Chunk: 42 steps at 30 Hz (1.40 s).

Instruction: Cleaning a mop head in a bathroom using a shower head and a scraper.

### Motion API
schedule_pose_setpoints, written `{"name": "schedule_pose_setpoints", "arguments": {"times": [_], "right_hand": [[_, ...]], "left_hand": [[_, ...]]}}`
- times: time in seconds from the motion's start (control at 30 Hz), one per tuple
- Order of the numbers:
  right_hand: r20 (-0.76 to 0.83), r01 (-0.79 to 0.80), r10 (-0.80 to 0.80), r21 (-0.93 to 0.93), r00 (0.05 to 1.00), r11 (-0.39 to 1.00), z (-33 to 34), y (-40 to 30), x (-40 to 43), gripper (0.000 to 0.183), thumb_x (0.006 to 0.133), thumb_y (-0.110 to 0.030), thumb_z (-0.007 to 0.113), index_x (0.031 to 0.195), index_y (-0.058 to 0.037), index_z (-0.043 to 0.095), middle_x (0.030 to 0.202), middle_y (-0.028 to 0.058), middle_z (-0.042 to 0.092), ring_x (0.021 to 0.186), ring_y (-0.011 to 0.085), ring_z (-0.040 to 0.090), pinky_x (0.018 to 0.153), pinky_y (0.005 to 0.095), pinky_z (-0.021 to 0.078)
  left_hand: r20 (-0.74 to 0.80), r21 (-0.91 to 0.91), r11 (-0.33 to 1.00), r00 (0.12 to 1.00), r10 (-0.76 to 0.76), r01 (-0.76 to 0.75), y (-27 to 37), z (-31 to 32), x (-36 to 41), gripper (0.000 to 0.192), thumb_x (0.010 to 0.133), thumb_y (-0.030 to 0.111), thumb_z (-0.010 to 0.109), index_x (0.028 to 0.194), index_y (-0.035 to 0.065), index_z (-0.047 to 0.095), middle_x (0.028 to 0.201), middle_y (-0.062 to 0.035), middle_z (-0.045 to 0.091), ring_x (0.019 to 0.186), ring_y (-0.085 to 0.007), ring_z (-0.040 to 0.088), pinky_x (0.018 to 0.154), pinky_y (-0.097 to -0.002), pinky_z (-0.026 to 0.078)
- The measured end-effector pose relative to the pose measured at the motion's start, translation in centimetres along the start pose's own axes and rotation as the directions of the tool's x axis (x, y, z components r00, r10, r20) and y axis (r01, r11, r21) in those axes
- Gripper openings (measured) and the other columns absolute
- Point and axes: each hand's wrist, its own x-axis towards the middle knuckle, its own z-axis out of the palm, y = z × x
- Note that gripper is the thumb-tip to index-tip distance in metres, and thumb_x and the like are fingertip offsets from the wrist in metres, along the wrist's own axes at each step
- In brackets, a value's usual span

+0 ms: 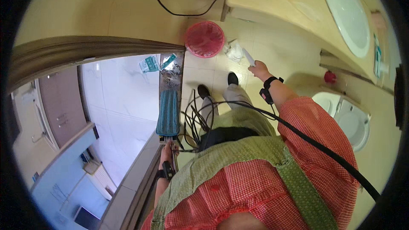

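My left hand [166, 151] grips a flat mop by its metal poles, just below the mop head. The mop's blue microfibre pad [168, 111] points away from me, over the dark stone doorway threshold [171, 80]. In my outstretched right hand [259, 69] is a pale, flat, blade-like tool [248, 57]; its exact kind is unclear. Its tip is near a crumpled white wad [235, 51], perhaps tissue or plastic, on the tiled floor. A round pink plastic bin [204, 39] stands left of that wad.
Green-and-white packets [149, 64] lie by the threshold. A washbasin [346, 12] is set in the counter at upper right, with a white toilet [351, 123] below it. Looped black cable [198, 118] hangs before my legs. A dark wooden door frame [96, 47] borders the doorway.
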Motion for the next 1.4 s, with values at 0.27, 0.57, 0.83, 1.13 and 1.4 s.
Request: {"name": "schedule_pose_setpoints", "arguments": {"times": [0.27,0.57,0.83,1.13,1.4], "right_hand": [[-0.01,-0.081,0.086,0.242,0.996,0.967,8.4,-1.2,9.0,0.023,0.077,-0.011,0.052,0.093,0.0055,0.051,0.071,0.0152,0.059,0.054,0.0223,0.061,0.047,0.0306,0.051],[-0.105,-0.09,0.159,0.48,0.982,0.873,22.1,5.4,20.2,0.029,0.081,-0.02,0.055,0.103,-0.0028,0.048,0.084,0.0091,0.053,0.068,0.0192,0.055,0.054,0.034,0.0532],[-0.083,-0.016,0.111,0.729,0.99,0.685,28.0,5.7,26.1,0.036,0.077,-0.025,0.063,0.106,-0.0055,0.054,0.087,0.0052,0.057,0.072,0.0163,0.054,0.061,0.0287,0.05],[-0.071,-0.154,0.362,0.817,0.929,0.555,23.6,-0.2,16.8,0.027,0.073,-0.027,0.064,0.086,-0.0037,0.058,0.076,0.0042,0.057,0.062,0.0156,0.053,0.053,0.0284,0.0439],[-0.094,-0.003,0.04,0.359,0.995,0.933,25.9,0.1,6.2,0.02,0.073,-0.011,0.06,0.088,0.003,0.059,0.073,0.0069,0.058,0.061,0.0175,0.055,0.053,0.0331,0.0449]], "left_hand": [[-0.027,-0.319,0.943,0.993,-0.112,0.098,-6.5,-1.1,3.1,0.034,0.089,0.039,0.046,0.092,0.0055,0.051,0.068,-0.0064,0.057,0.05,-0.0126,0.049,0.044,-0.0256,0.042],[0.087,-0.631,0.75,0.979,-0.184,0.197,-7.2,-0.6,4.9,0.023,0.09,0.032,0.047,0.093,0.0089,0.044,0.069,-0.0064,0.053,0.048,-0.0093,0.045,0.04,-0.0206,0.038],[0.002,-0.682,0.713,0.975,-0.222,0.164,-8.8,-0.2,6.6,0.024,0.091,0.032,0.045,0.094,0.0076,0.042,0.066,-0.0066,0.051,0.047,-0.0099,0.042,0.04,-0.0218,0.036],[0.023,-0.656,0.741,0.986,-0.166,0.14,-7.0,-1.0,5.5,0.027,0.093,0.029,0.04,0.085,0.0043,0.045,0.063,-0.007,0.05,0.047,-0.0114,0.041,0.044,-0.0239,0.036],[0.132,-0.698,0.707,0.991,-0.029,0.114,-8.5,-4.3,4.0,0.028,0.092,0.032,0.039,0.087,0.0043,0.043,0.064,-0.007,0.052,0.048,-0.0124,0.044,0.044,-0.0246,0.037]]}}
